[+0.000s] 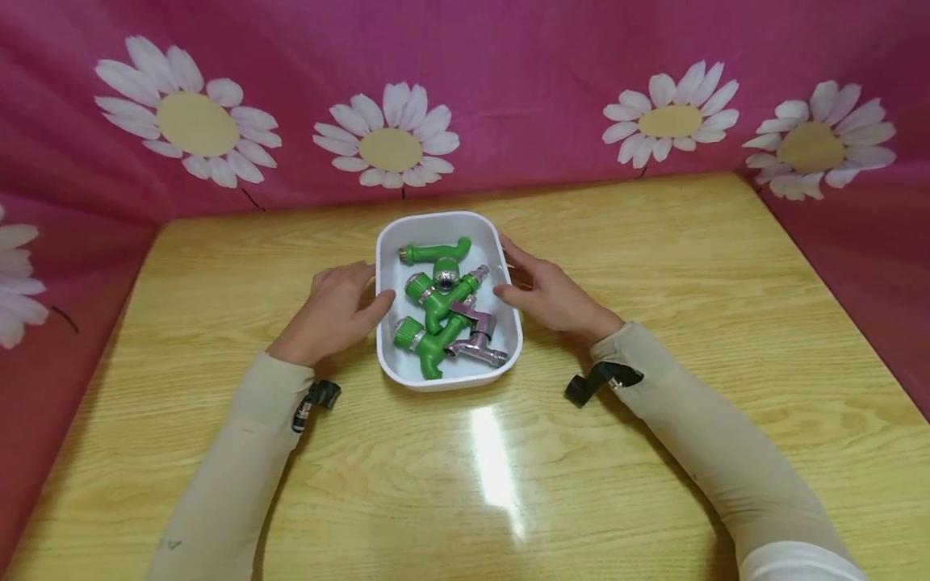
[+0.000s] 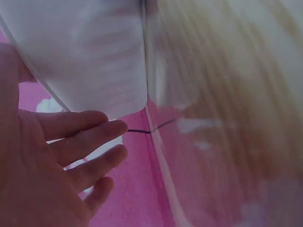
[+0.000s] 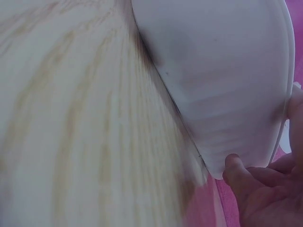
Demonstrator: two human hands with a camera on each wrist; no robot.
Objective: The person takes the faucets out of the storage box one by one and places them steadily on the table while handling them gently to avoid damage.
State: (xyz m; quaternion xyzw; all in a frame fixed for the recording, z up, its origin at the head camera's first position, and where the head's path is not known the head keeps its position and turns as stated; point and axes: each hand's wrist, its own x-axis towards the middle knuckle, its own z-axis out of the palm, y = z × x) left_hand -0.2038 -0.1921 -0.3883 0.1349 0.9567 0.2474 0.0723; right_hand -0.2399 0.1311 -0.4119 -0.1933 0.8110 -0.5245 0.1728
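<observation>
A white plastic tub (image 1: 450, 382) with rounded corners stands on the table between both hands. Inside lie several green taps (image 1: 436, 311) with ribbed knobs, and one shiny metal tap (image 1: 479, 335) with a lever handle at the lower right. My left hand (image 1: 334, 311) holds the tub's left side, thumb over the rim and fingers along the outer wall; in the left wrist view the fingers (image 2: 80, 142) spread beside the tub's far corner. On the opposite side my right hand (image 1: 548, 294) grips the wall, its thumb over the rim. One right fingertip (image 3: 233, 161) lies against the outer wall.
The wood-patterned table (image 1: 218, 274) has a shiny surface with a bright reflection in front of the tub. Pink cloth (image 1: 523, 97) with large daisies hangs behind the table and along its sides. A black strap mount (image 1: 603, 379) sits at the right wrist.
</observation>
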